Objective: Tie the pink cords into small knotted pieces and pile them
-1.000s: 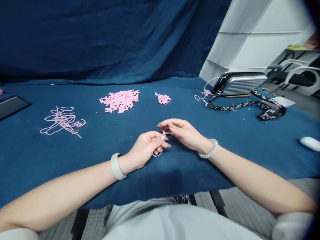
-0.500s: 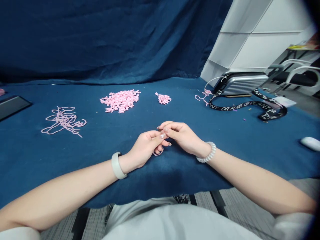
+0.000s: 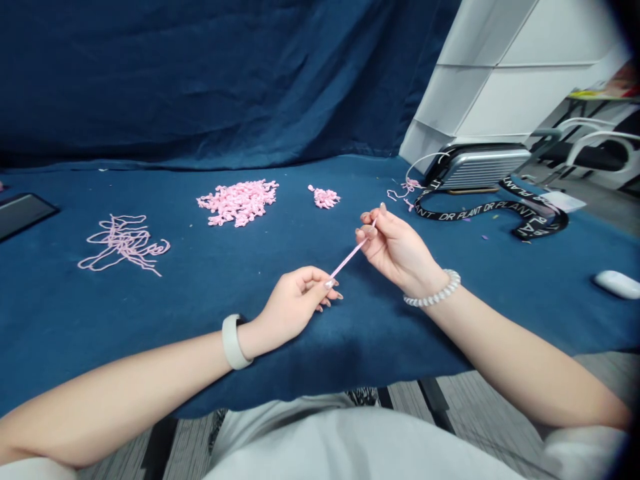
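Observation:
A short length of pink yarn (image 3: 349, 258) is stretched taut on a slant between my two hands. Its lower end is pinched between the thumb and fingers of my left hand (image 3: 300, 299), which is closed just above the table. Higher and to the right, my right hand (image 3: 397, 250) pinches the other end, fingers closed. Beyond the hands lie a large pile of small pink knotted yarn pieces (image 3: 240, 202) and a smaller pile of the same pieces (image 3: 326, 197). A loose tangle of pink yarn strands (image 3: 125, 245) rests on the left.
The blue cloth (image 3: 210, 267) covers the table. At the back right stand a silver ribbed case (image 3: 487, 168) and a black lettered strap (image 3: 465, 215), with pink scraps (image 3: 411, 185) beside them. A white mouse-shaped object (image 3: 617, 285) sits far right; a dark flat device (image 3: 25, 215) lies far left.
My hands were together; my right hand has moved up and to the right, away from the left. The yarn now shows drawn straight between them.

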`<action>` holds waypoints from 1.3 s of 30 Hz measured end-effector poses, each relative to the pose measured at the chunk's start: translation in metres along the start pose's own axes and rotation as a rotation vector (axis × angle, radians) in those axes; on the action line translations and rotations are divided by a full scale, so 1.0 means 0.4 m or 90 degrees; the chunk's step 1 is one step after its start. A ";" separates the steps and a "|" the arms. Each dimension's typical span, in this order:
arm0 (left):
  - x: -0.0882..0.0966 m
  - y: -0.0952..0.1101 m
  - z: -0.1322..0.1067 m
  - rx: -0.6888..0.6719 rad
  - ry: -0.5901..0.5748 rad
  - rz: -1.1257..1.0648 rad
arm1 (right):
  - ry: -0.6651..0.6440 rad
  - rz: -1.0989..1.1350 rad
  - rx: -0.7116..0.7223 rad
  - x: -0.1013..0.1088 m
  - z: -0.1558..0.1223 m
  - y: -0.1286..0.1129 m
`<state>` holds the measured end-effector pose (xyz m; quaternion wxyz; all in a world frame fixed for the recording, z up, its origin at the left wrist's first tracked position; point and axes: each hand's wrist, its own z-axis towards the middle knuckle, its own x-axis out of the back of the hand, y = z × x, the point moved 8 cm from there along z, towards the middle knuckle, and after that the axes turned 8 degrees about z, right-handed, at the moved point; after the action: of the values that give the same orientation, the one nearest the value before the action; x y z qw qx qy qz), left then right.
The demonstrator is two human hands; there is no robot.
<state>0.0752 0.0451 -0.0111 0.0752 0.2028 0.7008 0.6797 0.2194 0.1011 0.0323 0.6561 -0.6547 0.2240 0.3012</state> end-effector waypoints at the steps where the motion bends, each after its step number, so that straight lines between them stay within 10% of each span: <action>1: 0.003 0.006 -0.005 -0.023 0.016 0.024 | -0.003 0.006 -0.005 0.000 0.002 0.001; 9: 0.022 0.112 -0.060 -0.305 0.125 0.292 | -0.002 -0.023 -0.095 0.011 0.005 0.064; 19: -0.041 0.159 -0.129 -0.554 0.010 0.367 | -0.054 -0.018 -0.167 -0.019 -0.024 0.128; 39: 0.004 0.057 -0.032 -0.175 0.043 -0.018 | -0.029 -0.034 -0.185 -0.001 -0.019 0.149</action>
<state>0.0728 0.0336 0.0124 0.0883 0.1580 0.6059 0.7747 0.1787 0.0913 -0.0108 0.5669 -0.7417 0.1456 0.3277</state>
